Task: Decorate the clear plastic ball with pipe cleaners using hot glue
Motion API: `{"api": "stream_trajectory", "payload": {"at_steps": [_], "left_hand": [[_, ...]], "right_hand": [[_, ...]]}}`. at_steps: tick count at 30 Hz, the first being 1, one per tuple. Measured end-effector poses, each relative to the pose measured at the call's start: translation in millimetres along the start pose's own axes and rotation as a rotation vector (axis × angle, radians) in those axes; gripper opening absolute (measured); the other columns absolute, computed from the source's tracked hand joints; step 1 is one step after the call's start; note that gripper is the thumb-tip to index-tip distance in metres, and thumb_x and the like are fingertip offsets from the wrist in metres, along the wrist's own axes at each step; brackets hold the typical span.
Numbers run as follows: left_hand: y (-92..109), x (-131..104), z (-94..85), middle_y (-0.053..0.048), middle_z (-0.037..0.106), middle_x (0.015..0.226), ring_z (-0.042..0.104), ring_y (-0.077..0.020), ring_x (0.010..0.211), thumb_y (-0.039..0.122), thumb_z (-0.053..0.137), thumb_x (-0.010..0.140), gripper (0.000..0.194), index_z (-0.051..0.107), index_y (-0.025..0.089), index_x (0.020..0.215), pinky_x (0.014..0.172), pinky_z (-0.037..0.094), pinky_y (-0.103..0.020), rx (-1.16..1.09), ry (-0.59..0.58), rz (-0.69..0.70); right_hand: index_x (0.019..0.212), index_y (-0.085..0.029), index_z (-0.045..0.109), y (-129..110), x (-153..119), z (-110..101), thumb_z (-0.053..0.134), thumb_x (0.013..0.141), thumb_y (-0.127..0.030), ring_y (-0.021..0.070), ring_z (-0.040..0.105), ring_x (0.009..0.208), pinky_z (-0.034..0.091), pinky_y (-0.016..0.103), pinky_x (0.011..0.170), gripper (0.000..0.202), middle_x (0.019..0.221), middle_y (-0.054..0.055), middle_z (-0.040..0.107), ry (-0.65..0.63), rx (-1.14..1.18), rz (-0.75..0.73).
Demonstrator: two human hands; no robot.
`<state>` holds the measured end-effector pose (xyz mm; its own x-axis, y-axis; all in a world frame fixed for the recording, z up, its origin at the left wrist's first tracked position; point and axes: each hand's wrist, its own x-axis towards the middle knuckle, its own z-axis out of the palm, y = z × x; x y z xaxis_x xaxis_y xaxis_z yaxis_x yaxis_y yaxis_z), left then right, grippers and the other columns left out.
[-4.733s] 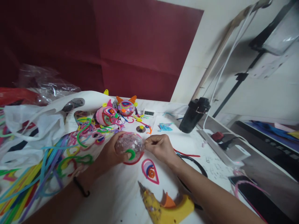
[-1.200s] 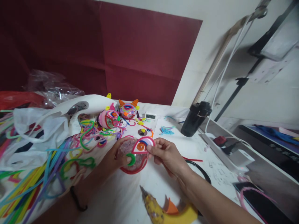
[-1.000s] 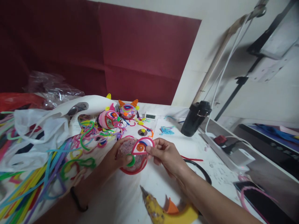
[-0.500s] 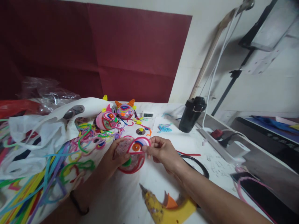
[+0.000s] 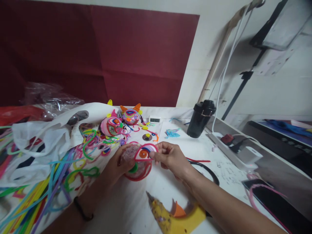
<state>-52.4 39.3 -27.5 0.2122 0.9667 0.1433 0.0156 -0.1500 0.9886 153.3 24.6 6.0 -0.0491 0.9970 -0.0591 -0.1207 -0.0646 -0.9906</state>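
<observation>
My left hand (image 5: 123, 161) is closed around the side of a round ball (image 5: 138, 170) trimmed with red and pink pipe cleaner and a green nose. My right hand (image 5: 168, 156) pinches the right end of a pipe-cleaner eye (image 5: 145, 153), which has an orange center, white and blue bands and a pink-red rim. The eye lies against the upper front of the ball, with my left thumb near its left corner; I cannot tell whether it is fixed there. A yellow hot glue gun (image 5: 170, 217) with an orange trigger lies below my right forearm.
Two decorated ball figures (image 5: 131, 116) stand at the back beside a small digital clock (image 5: 154, 120). Many loose pipe cleaners (image 5: 46, 185) cover the left side. A black bottle (image 5: 201, 118), a power strip (image 5: 231, 152) and a phone (image 5: 275, 201) occupy the right.
Almost nothing differs. The view has shifted very slightly, and both hands keep the same hold on the ball and the eye.
</observation>
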Motion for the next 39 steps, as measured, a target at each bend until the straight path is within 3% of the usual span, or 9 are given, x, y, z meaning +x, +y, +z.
{"api": "stream_trajectory", "payload": {"at_steps": [9, 20, 30, 39], "left_hand": [[9.6, -2.1, 3.6, -0.011, 0.069, 0.124, 0.062, -0.036, 0.117, 0.065, 0.078, 0.061, 0.071, 0.062, 0.021, 0.114, 0.099, 0.051, -0.043, 0.046, 0.011, 0.006], [5.0, -2.9, 2.0, -0.012, 0.066, 0.129, 0.06, -0.0352, 0.121, 0.055, 0.078, 0.066, 0.064, 0.062, 0.021, 0.118, 0.097, 0.052, -0.039, 0.017, 0.013, -0.009], [-1.1, -0.4, -1.2, -0.01, 0.069, 0.122, 0.063, -0.0326, 0.115, 0.042, 0.08, 0.065, 0.061, 0.06, 0.02, 0.118, 0.091, 0.053, -0.036, -0.031, 0.021, -0.037], [-0.7, -0.7, -1.7, -0.008, 0.069, 0.122, 0.062, -0.0306, 0.116, 0.039, 0.079, 0.066, 0.059, 0.059, 0.021, 0.118, 0.092, 0.052, -0.034, -0.037, 0.022, -0.04]], "right_hand": [[0.065, -0.018, 0.06, 3.3, 0.7, -3.3, 0.091, 0.047, -0.037, 0.0047, 0.036, 0.036, 0.021, 0.02, 0.038, 0.041, 0.043, -0.004, 0.059, 0.001, -0.024, -0.017], [0.06, -0.019, 0.059, 1.0, -2.4, -0.3, 0.092, 0.047, -0.035, 0.0071, 0.039, 0.039, 0.02, 0.022, 0.041, 0.039, 0.043, -0.004, 0.058, 0.008, -0.058, -0.022], [0.063, -0.017, 0.062, -0.7, -2.2, 0.0, 0.092, 0.047, -0.038, 0.006, 0.04, 0.04, 0.022, 0.021, 0.041, 0.04, 0.044, -0.005, 0.057, -0.008, -0.09, -0.02], [0.077, -0.016, 0.066, -2.3, 1.5, -11.5, 0.091, 0.05, -0.036, 0.0101, 0.056, 0.047, 0.03, 0.018, 0.039, 0.042, 0.053, -0.003, 0.063, -0.053, -0.034, -0.006]]}}
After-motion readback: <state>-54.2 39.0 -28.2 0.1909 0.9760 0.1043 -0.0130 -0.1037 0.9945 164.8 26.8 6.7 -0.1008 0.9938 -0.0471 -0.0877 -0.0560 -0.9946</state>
